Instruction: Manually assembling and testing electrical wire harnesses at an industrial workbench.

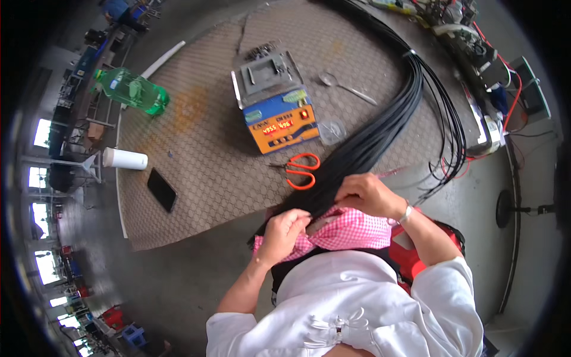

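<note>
Fingers of the left hand and right hand curl by black wires at the table's near edge; grip unclear. Maybe sorting; next needs gentle pinching.

White top, short loose sleeves, looped front fastening, pale right-wrist bracelet

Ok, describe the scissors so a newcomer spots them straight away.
On the brown patterned table, find the blue-and-orange machine. Just below it in the view, beside the black cable bundle, lie the scissors, the only orange-handled tool there.
</note>
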`<act>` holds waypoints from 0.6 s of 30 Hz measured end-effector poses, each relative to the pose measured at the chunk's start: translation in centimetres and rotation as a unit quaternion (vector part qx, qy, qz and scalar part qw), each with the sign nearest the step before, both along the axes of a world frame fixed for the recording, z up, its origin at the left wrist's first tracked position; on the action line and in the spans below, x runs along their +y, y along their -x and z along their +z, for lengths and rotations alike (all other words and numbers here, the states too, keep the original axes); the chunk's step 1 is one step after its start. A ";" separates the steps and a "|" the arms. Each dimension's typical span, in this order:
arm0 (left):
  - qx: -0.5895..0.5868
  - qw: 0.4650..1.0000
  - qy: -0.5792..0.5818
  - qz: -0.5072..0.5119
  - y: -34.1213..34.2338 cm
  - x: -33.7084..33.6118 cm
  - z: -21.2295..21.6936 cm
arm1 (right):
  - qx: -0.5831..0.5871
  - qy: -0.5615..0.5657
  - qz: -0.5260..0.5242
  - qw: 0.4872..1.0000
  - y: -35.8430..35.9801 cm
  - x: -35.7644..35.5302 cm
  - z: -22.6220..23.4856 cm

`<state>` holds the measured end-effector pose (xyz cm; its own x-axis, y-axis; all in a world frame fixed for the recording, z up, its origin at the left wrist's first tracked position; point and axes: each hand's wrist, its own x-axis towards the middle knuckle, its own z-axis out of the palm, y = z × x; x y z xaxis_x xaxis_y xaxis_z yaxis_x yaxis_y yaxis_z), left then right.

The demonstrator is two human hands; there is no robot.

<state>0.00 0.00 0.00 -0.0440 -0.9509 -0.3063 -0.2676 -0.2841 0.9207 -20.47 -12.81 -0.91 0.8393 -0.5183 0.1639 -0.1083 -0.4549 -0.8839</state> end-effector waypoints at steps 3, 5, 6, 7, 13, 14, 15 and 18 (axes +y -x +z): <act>0.205 0.969 -0.136 0.023 -1.5 0.8 -1.1 | -0.022 0.048 -0.010 0.999 -0.3 0.6 -0.3; 0.375 0.902 -0.200 0.077 -1.9 0.6 -1.0 | 0.001 0.075 -0.047 0.996 -0.6 0.5 0.7; 0.439 0.864 -0.229 0.093 -2.2 0.7 -1.4 | -0.005 0.094 -0.049 0.994 -0.7 0.6 1.0; 0.500 0.820 -0.256 0.107 -2.5 0.6 -1.6 | -0.010 0.112 -0.052 0.992 -0.9 0.5 1.2; 0.539 0.785 -0.301 0.044 -2.7 0.9 -2.8 | -0.015 0.221 -0.063 0.973 -1.1 0.8 2.8; 0.478 0.829 -0.288 0.026 -2.8 1.1 -2.9 | -0.013 0.224 -0.055 0.973 -1.2 0.9 2.9; 0.415 0.867 -0.276 0.006 -2.8 1.3 -3.2 | -0.009 0.227 -0.048 0.973 -1.1 1.1 3.0; 0.046 0.998 -0.031 0.025 -1.6 1.3 -3.5 | 0.027 0.244 -0.029 0.969 -1.0 1.5 2.9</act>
